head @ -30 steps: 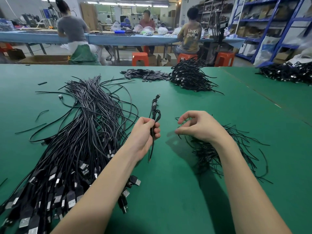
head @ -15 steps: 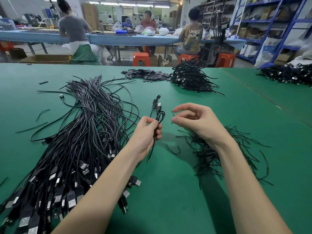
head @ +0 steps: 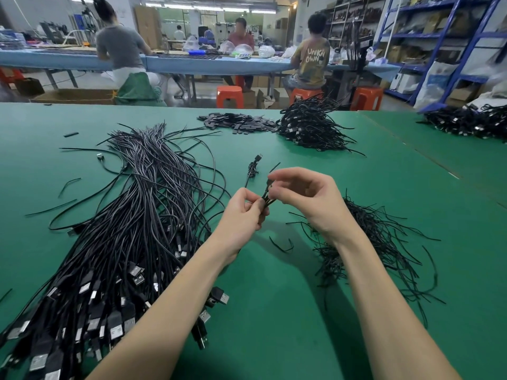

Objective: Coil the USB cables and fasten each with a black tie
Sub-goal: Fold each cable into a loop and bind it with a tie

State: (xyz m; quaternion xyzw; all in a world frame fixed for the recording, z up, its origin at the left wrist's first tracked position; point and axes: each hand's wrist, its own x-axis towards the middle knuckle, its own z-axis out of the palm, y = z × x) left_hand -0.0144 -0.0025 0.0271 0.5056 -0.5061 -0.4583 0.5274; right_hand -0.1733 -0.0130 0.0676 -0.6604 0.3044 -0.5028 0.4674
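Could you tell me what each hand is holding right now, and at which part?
The left hand grips the coiled USB cable at its bunched middle. The right hand pinches a thin black tie against that cable near its upper end.

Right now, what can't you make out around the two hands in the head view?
- Thin black tie: only a tip shows; right hand covers the rest, so wrapped or not is unclear.
- Coiled black USB cable: mostly hidden between left hand and right hand.
- Big loose black cable bundle: cut off by the bottom-left edge.
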